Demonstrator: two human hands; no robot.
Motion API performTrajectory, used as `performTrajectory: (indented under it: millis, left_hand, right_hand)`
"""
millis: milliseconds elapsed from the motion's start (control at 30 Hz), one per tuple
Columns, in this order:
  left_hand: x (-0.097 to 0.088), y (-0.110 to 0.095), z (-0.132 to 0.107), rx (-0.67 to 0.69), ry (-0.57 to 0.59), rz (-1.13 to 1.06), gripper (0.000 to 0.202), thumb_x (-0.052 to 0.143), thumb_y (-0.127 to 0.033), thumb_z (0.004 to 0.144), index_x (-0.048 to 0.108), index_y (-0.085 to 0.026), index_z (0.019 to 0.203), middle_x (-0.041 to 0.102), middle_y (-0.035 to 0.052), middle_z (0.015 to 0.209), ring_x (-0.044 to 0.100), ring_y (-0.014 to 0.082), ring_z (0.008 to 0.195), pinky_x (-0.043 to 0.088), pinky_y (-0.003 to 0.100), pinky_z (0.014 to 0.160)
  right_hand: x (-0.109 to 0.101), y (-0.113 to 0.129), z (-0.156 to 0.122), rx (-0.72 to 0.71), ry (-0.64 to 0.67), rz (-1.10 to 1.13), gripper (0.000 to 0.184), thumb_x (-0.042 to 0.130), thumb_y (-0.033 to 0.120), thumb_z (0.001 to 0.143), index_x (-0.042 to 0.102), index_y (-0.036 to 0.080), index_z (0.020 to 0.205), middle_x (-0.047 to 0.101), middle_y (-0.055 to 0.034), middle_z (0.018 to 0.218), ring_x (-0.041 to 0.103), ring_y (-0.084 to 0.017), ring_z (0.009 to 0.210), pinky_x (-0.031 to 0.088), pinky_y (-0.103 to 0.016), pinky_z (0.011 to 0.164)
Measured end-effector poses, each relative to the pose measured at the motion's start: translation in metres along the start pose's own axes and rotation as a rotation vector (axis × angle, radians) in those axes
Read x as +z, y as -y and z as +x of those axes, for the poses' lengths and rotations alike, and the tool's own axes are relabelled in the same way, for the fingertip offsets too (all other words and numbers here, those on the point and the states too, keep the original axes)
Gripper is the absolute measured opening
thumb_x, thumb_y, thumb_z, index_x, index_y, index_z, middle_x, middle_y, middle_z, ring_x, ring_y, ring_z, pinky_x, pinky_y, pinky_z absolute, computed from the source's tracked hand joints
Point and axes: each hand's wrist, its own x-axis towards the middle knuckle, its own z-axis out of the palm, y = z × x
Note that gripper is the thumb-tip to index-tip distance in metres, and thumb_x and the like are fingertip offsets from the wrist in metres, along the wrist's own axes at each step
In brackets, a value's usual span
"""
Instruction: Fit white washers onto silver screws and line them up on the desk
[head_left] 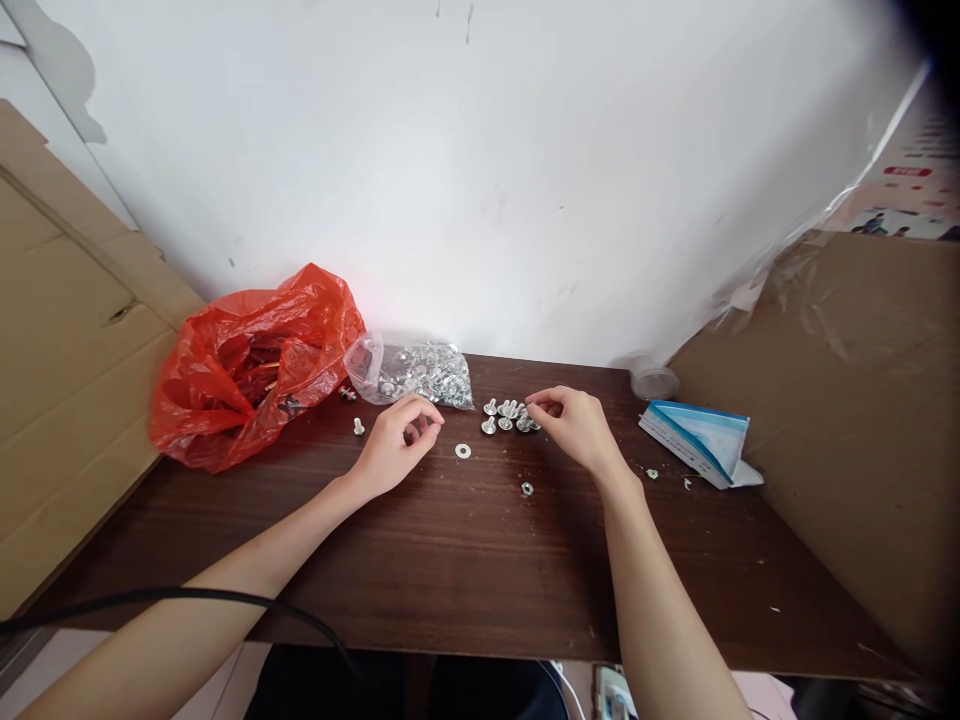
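My left hand (401, 440) hovers over the table with thumb and index tips pinched together; whatever may be between them is too small to make out. Just right of it lies a flat washer (463, 451). My right hand (576, 425) is at the right end of a group of silver bolts with washers (506, 424), its fingers closed at one bolt there and partly hiding it. A hex nut (528, 489) lies nearer the front. One loose bolt (358, 427) stands to the left of my left hand.
A clear bag of metal hardware (431, 372) and a red plastic bag (300, 310) sit at back left. On the right are a blue-and-white packet (697, 440) and a clear round container (652, 378). Cardboard panels flank the brown table (450, 570); a black cable (225, 596) crosses front left.
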Motion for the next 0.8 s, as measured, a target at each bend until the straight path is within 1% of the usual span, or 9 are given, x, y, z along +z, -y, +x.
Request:
performTrajectory:
  millis: [267,367,467,533,600,667,700,767,800]
  left_hand:
    - [0.000,0.000,0.000,0.004,-0.009,0.010,0.009,0.051,-0.017,0.085,0.060,-0.016,0.085,0.057,0.0054,0.089,0.055,0.0111,0.076,0.045,0.019,0.059]
    - [0.000,0.001,0.000,0.005,-0.010,0.015,0.009,0.051,-0.017,0.085,0.060,-0.016,0.085,0.057,0.0054,0.089,0.055,0.0112,0.076,0.045,0.019,0.059]
    - [0.000,0.003,-0.001,0.019,0.025,0.049,0.011,0.051,-0.018,0.086,0.062,-0.016,0.086,0.057,0.0047,0.088,0.053,0.0096,0.068,0.044,0.020,0.057]
    - [-0.001,0.005,-0.002,0.042,0.088,0.120,0.014,0.050,-0.019,0.087,0.064,-0.017,0.089,0.058,0.0043,0.088,0.051,0.0090,0.065,0.043,0.021,0.058]
    - [-0.001,0.006,-0.004,0.080,0.164,0.223,0.019,0.049,-0.019,0.088,0.067,-0.019,0.094,0.058,0.0046,0.089,0.053,0.0104,0.068,0.044,0.023,0.061]
    - [-0.001,0.006,-0.006,0.124,0.218,0.311,0.022,0.049,-0.019,0.088,0.069,-0.021,0.098,0.058,0.0048,0.089,0.054,0.0126,0.074,0.045,0.025,0.068]
    - [-0.001,0.007,-0.007,0.138,0.233,0.340,0.023,0.050,-0.019,0.088,0.069,-0.022,0.100,0.058,0.0047,0.089,0.055,0.0134,0.076,0.046,0.026,0.070]
    - [0.000,0.007,-0.007,0.149,0.231,0.366,0.024,0.050,-0.019,0.088,0.070,-0.023,0.100,0.057,0.0046,0.087,0.055,0.0140,0.077,0.045,0.027,0.073]
    - [-0.001,0.007,-0.007,0.150,0.221,0.373,0.024,0.050,-0.019,0.088,0.070,-0.022,0.099,0.057,0.0045,0.086,0.054,0.0143,0.077,0.045,0.028,0.073]
  right_hand:
    - [-0.002,-0.006,0.001,-0.043,-0.025,-0.002,0.034,0.057,0.037,0.075,0.070,0.014,0.097,0.063,-0.0029,0.072,0.053,-0.014,0.063,0.043,-0.028,0.066]
    - [-0.004,-0.004,0.000,-0.068,-0.095,0.014,0.035,0.057,0.039,0.077,0.069,0.015,0.099,0.063,-0.0036,0.075,0.053,-0.014,0.065,0.043,-0.029,0.067]
    - [-0.010,0.005,-0.003,-0.058,-0.208,0.151,0.034,0.058,0.040,0.078,0.069,0.015,0.097,0.061,-0.0029,0.073,0.049,-0.012,0.061,0.042,-0.027,0.063]
    - [-0.018,0.012,-0.007,-0.036,-0.207,0.357,0.034,0.060,0.042,0.078,0.069,0.016,0.097,0.059,-0.0019,0.071,0.046,-0.010,0.058,0.040,-0.025,0.056]
    - [-0.026,0.019,-0.012,-0.047,-0.109,0.558,0.034,0.062,0.043,0.077,0.068,0.016,0.097,0.058,-0.0011,0.069,0.045,-0.009,0.057,0.038,-0.023,0.053]
    - [-0.030,0.026,-0.016,-0.079,0.075,0.647,0.033,0.063,0.044,0.077,0.068,0.016,0.093,0.058,-0.0007,0.066,0.046,-0.009,0.056,0.038,-0.022,0.051]
    - [-0.029,0.029,-0.018,-0.097,0.189,0.639,0.033,0.063,0.044,0.077,0.068,0.015,0.092,0.058,-0.0010,0.066,0.047,-0.009,0.055,0.039,-0.022,0.050]
    - [-0.020,0.034,-0.021,-0.143,0.384,0.516,0.032,0.061,0.044,0.079,0.069,0.015,0.092,0.061,-0.0020,0.067,0.050,-0.010,0.055,0.041,-0.023,0.051]
    - [-0.013,0.037,-0.021,-0.178,0.420,0.416,0.031,0.059,0.042,0.081,0.069,0.015,0.092,0.063,-0.0023,0.069,0.052,-0.010,0.056,0.042,-0.023,0.053]
